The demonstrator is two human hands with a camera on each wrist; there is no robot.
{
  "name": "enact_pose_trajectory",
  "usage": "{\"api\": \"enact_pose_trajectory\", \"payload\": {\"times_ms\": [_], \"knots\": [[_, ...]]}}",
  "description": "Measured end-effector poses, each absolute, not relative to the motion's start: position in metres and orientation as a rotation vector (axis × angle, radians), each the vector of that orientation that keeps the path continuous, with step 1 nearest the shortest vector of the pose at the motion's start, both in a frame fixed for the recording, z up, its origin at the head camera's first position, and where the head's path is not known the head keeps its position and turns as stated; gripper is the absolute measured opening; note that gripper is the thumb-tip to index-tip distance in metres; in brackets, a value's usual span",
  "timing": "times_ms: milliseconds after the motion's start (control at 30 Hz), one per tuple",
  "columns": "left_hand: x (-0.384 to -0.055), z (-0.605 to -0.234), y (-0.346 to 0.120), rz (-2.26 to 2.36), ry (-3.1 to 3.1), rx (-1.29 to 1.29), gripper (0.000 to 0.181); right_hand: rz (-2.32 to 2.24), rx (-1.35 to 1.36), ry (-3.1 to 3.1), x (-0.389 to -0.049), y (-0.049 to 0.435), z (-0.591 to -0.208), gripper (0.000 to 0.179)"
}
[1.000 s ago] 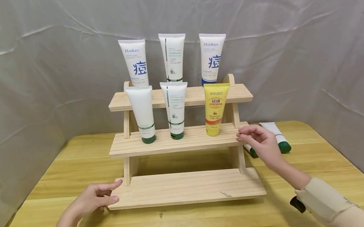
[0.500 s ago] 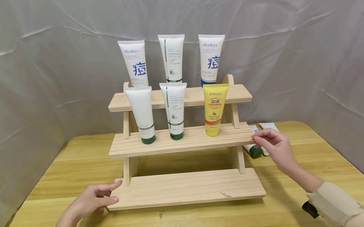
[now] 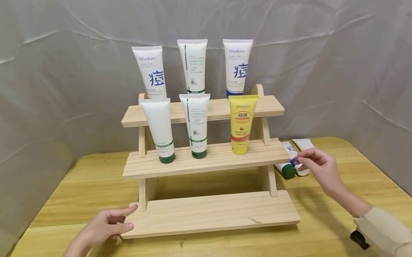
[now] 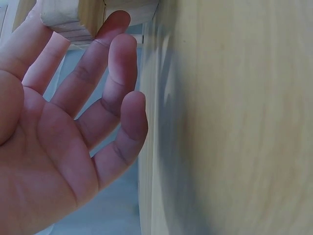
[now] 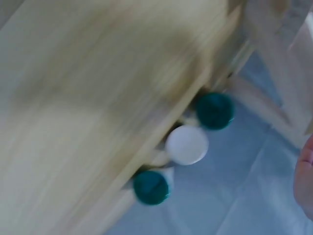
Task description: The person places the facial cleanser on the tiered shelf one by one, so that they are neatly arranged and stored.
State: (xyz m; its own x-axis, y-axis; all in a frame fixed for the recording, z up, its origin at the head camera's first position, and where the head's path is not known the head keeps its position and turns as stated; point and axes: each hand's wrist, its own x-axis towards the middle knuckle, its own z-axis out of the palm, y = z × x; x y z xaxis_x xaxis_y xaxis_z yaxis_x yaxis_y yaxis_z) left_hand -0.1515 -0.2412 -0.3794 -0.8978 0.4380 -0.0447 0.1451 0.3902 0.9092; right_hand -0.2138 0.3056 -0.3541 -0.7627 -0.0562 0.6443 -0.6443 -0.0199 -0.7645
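A three-tier wooden display stand [image 3: 209,214] stands on the table. My left hand [image 3: 104,226] holds the left end of its bottom board between thumb and index finger. In the left wrist view my left hand [image 4: 68,127] has fingertips against the board's end [image 4: 73,19], the other fingers loosely bent. Right of the stand, my right hand [image 3: 323,170] hovers with loosely bent fingers, fingertips overlapping a blue-capped tube [image 3: 291,149]. A green-capped tube [image 3: 287,171] and a white-capped tube [image 3: 302,144] lie beside it. Only part of my right hand [image 5: 305,178] shows in the right wrist view.
White Hankey tubes [image 3: 150,69] [image 3: 238,62] flank a white-and-green tube [image 3: 195,63] on the top shelf. On the middle shelf stand a plain white tube [image 3: 159,125], another white-and-green tube [image 3: 196,121] and a yellow tube [image 3: 242,119]. Grey cloth [image 3: 337,65] hangs behind.
My right hand has moved right, from the middle shelf's right end to over the lying tubes, uncovering the blue-lettered one. My left hand stays on the bottom board.
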Motion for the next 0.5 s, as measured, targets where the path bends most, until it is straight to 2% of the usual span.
{"api": "enact_pose_trajectory", "payload": {"times_ms": [133,233,367,500], "knots": [[-0.149,-0.380,-0.244,1.534,2.351,0.543,0.054,1.796,0.705,-1.932,-0.259,0.353,-0.405,0.011],[-0.149,-0.380,-0.244,1.539,2.346,0.542,0.054,1.765,0.586,-2.006,-0.282,0.381,-0.432,0.015],[-0.151,-0.379,-0.242,1.531,2.355,0.535,0.054,1.591,0.408,-2.120,-0.287,0.398,-0.436,0.016],[-0.152,-0.378,-0.241,1.522,2.364,0.537,0.054,1.356,0.220,-2.279,-0.272,0.395,-0.414,0.020]]}}
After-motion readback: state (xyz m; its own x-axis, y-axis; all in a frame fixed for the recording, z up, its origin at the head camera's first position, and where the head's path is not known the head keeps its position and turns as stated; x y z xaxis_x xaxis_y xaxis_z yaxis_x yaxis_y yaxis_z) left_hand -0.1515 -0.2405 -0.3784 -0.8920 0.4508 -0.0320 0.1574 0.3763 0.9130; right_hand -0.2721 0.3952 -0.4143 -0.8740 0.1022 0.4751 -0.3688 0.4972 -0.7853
